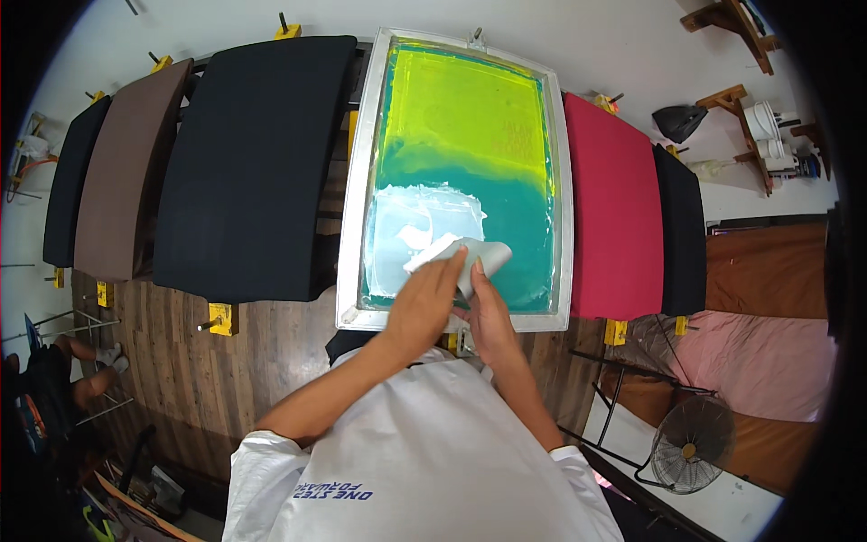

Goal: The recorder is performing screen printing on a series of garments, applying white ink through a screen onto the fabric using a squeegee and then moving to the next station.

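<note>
In front of me lies a screen printing frame (564, 235) with a pale metal rim. Its mesh is yellow-green at the far part and teal nearer me. A patch of white ink (411, 212) is spread over the near left of the mesh. Over the right edge of that patch, a bent, light grey flexible card (492, 258) is gripped by both hands; its exact kind is unclear. My left hand (426, 303) is closed on its left side, fingers pointing away from me. My right hand (489, 316) pinches its near right side, the thumb raised against it.
Fabric-covered boards flank the frame: a large black one (257, 163) and a brown one (131, 172) leftward, a red one (616, 208) rightward. A standing fan (694, 443) is at lower right. Another person's legs (88, 370) show at far left. Shelves hold white containers (766, 126).
</note>
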`<state>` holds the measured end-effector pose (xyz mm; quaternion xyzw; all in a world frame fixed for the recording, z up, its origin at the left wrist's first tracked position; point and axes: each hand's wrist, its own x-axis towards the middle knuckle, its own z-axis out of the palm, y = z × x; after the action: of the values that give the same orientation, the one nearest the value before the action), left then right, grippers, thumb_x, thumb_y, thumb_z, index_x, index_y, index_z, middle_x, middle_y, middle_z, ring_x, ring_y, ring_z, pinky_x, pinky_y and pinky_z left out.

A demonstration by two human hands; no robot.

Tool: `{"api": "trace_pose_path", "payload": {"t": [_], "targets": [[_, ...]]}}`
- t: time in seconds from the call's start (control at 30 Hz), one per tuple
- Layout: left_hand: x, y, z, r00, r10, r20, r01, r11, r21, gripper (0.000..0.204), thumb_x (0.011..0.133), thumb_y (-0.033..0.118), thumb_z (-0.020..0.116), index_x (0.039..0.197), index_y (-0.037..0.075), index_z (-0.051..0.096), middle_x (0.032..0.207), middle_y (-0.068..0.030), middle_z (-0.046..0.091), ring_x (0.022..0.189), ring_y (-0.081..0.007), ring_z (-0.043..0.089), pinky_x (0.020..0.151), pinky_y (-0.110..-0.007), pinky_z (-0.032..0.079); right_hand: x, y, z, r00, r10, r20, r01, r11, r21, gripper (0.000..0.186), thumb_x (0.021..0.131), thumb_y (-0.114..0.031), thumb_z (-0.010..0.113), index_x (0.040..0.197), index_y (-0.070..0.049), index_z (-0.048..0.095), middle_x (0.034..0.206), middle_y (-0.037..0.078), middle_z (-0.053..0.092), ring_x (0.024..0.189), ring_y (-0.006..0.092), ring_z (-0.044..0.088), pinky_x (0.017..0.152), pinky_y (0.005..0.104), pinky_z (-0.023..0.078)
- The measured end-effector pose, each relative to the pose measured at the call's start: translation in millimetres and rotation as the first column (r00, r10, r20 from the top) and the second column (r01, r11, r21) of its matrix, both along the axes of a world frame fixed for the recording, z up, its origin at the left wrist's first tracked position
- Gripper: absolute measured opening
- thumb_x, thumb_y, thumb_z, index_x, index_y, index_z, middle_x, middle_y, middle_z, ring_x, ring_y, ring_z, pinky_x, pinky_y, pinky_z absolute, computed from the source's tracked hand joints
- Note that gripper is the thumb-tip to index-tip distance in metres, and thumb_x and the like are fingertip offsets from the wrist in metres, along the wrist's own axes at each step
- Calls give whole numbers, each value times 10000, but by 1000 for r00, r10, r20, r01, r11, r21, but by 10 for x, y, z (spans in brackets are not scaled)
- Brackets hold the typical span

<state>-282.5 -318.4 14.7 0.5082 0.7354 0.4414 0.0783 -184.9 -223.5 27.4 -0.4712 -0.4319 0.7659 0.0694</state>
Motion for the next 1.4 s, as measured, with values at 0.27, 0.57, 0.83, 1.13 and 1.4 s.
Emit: {"api": "trace_pose_path", "payload": {"t": [0.27,0.57,0.83,1.13,1.4], "targets": [[-546,-187,66,932,-78,354,110,991,-70,472,747,-178,587,1176,11,645,1075,-191,674,954,-348,672,816,-401,527,24,456,507,794,306,525,-544,-27,839,499,714,-166,815,1133,-32,580,959,124,613,971,357,584,831,421,474],[-679,-188,-50,805,-109,583,275,940,-204,395,816,-55,686,1201,13,632,967,-206,697,861,-297,687,792,-376,536,-316,793,155,442,739,509,-825,110,555,347,720,-114,799,1001,-1,629,954,203,665,934,394,629,824,458,476],[-702,-168,-169,750,-105,653,327,917,-228,396,826,-46,687,1215,-16,616,963,-206,700,874,-262,688,823,-370,534,-306,793,39,428,750,505,-802,57,595,247,746,-82,760,921,16,616,904,214,655,879,423,610,773,484,463],[-728,-147,-98,752,-114,649,354,900,-252,408,816,-74,678,1213,3,623,962,-210,699,878,-285,691,810,-379,540,-260,762,-43,423,739,524,-787,14,616,277,750,-89,762,954,-4,595,934,182,637,900,419,605,794,485,466],[-625,-254,-103,772,-143,619,352,907,-231,418,800,-103,657,1198,22,618,1011,-208,686,873,-336,682,755,-396,543,-185,533,46,499,670,550,-781,72,621,301,722,-2,769,950,6,573,925,174,624,872,401,614,756,470,483]]}}
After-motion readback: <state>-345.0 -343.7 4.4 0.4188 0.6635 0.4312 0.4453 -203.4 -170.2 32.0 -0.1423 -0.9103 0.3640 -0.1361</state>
